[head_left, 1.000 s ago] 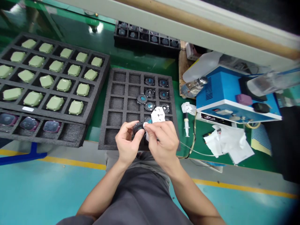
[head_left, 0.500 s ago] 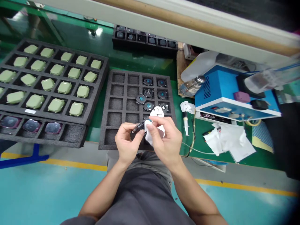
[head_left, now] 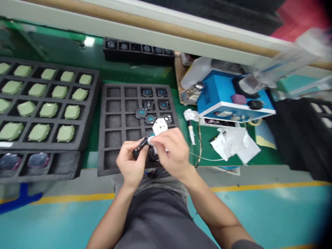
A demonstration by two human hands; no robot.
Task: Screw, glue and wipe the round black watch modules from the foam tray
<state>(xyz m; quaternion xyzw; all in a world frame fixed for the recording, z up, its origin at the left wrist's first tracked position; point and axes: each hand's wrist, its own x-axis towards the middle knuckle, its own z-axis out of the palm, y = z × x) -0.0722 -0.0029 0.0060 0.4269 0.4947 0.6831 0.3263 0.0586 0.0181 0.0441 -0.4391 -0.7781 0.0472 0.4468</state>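
Note:
Between thumb and fingers, my left hand (head_left: pixel 131 162) grips a dark round watch case (head_left: pixel 141 143), held tilted on its edge. My right hand (head_left: pixel 172 152) pinches a white wipe (head_left: pixel 151 139) against the near side of that case. Both hands are over the front right of a black foam tray (head_left: pixel 111 136). Round watch cases with blue-marked faces, such as this watch case (head_left: pixel 141 112), sit in its right-hand columns. Beyond my right fingers, a stained piece of white cloth (head_left: pixel 159 126) lies over the tray.
On the left stands a foam tray (head_left: pixel 77 138) of green square watch cases, stacked over another with purple-framed ones. To the right are a syringe (head_left: pixel 191 133), crumpled white wipes (head_left: pixel 230 143) and a blue machine (head_left: pixel 218 90). A shelf edge (head_left: pixel 145 33) crosses above.
The view has swung to the right, so the bench contents appear further left. My right fingers have closed in more tightly on the wipe, which stays against the watch case.

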